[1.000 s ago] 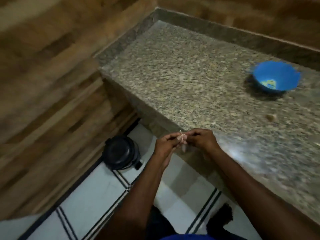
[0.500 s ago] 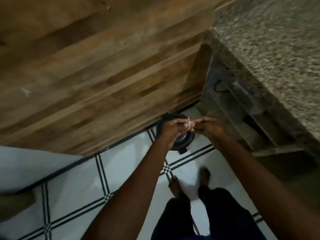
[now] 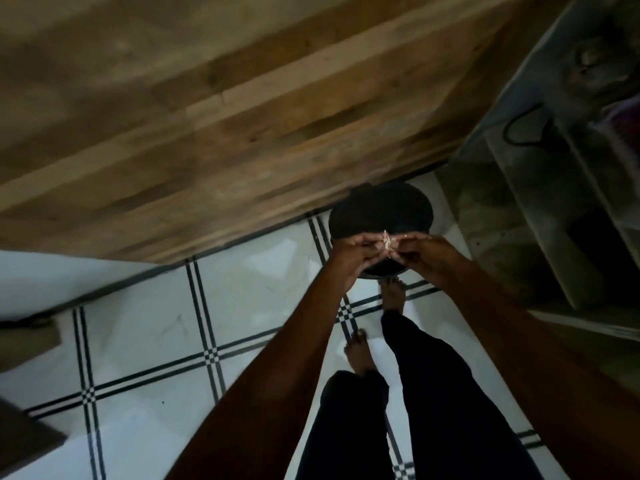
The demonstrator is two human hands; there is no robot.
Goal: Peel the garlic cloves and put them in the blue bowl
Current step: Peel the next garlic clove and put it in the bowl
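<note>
Both hands meet over a black bin on the floor. My left hand (image 3: 353,252) and my right hand (image 3: 424,252) pinch a small garlic clove (image 3: 388,241) between their fingertips, with pale papery skin sticking up from it. The clove is mostly hidden by the fingers. The blue bowl is out of view.
A round black bin (image 3: 381,209) stands on the white tiled floor (image 3: 242,289) against a wood-panelled wall (image 3: 207,116). Open shelves under the counter (image 3: 554,220) are at the right. My legs and bare feet (image 3: 360,351) stand just behind the bin.
The view has swung down and left from the granite counter and blue bowl to the floor. Both hands, still pinching the clove, have moved from the counter's edge to above the black bin.
</note>
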